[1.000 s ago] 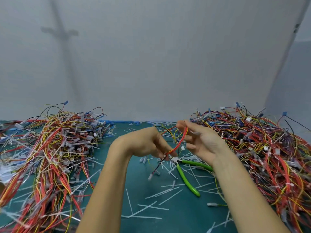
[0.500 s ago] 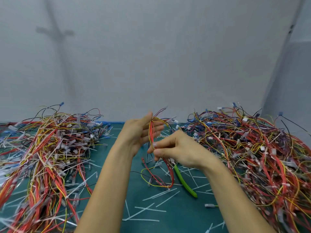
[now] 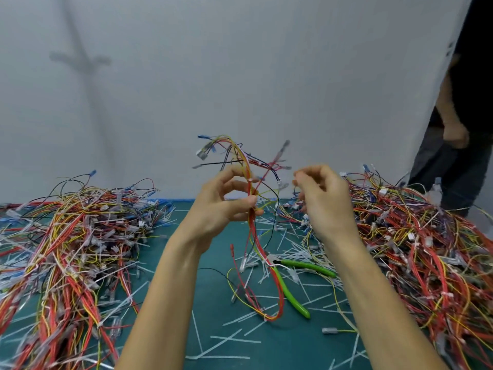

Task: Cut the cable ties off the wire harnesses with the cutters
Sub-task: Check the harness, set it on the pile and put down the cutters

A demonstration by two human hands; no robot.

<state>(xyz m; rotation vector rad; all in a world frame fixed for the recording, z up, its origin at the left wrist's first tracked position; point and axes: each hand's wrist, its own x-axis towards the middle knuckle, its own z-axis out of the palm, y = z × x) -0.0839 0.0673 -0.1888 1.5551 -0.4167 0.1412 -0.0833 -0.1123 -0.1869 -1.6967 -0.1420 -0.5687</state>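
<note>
While left grip pinches the wire harness upright, right grip curled just beside, hold unclear, cutters lying below.

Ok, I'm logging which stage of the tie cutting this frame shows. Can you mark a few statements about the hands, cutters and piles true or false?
1. The left hand pinches a wire harness. True.
2. The right hand grips the cutters. False: the cutters lie on the mat, with no hand on them.
3. Harnesses are heaped on both sides of the mat. True: there is a left pile and a right pile.
4. The mat is free of cut ties. False: white cut ties are strewn over it.
</note>
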